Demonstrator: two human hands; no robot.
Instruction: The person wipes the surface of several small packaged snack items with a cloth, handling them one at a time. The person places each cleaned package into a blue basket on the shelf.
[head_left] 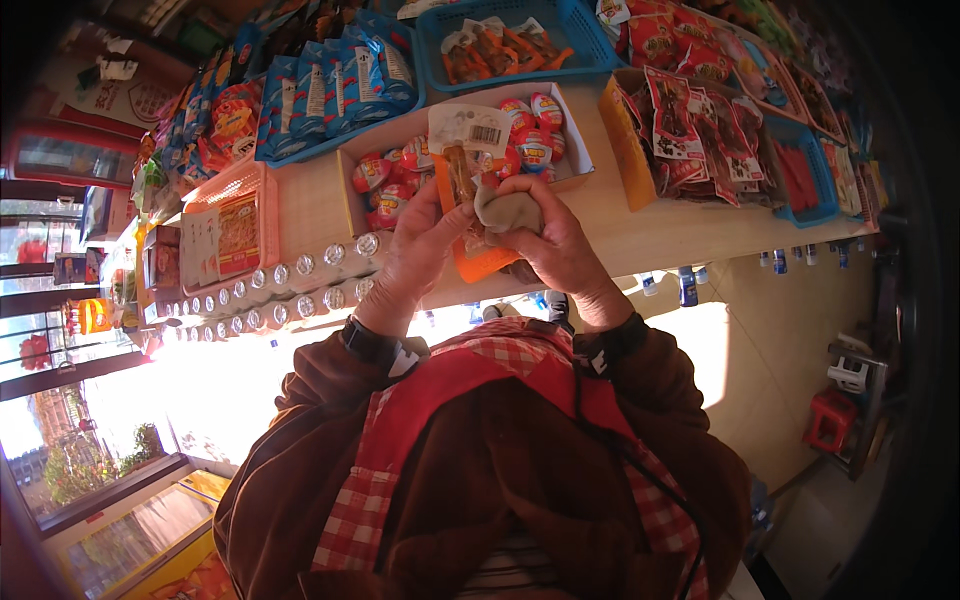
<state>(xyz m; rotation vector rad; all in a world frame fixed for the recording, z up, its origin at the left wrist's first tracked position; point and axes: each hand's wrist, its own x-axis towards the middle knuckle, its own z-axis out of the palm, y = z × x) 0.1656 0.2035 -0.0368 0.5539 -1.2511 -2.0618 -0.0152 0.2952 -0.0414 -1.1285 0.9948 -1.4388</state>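
Both my hands are raised in front of me over the near side of a goods table. My left hand [418, 245] grips an orange-edged, clear snack packet [482, 264] with brown food inside and a white, barcoded top. My right hand [562, 248] is closed on a grey-beige cloth [508, 210], which lies against the packet's right side. Some right fingertips are hidden behind the cloth. Just beyond the hands, an open carton [580, 130] holds several red-and-white egg-shaped treats [535, 148], partly covered by the packet.
A blue basket [432, 60] of similar orange packets stands behind the carton. Blue snack bags [340, 85] and a pink basket [268, 205] are at left, with clear-capped bottles [307, 265] nearer. At right, a yellow carton [626, 150] holds red-and-brown packets. A red stool [830, 418] stands far right.
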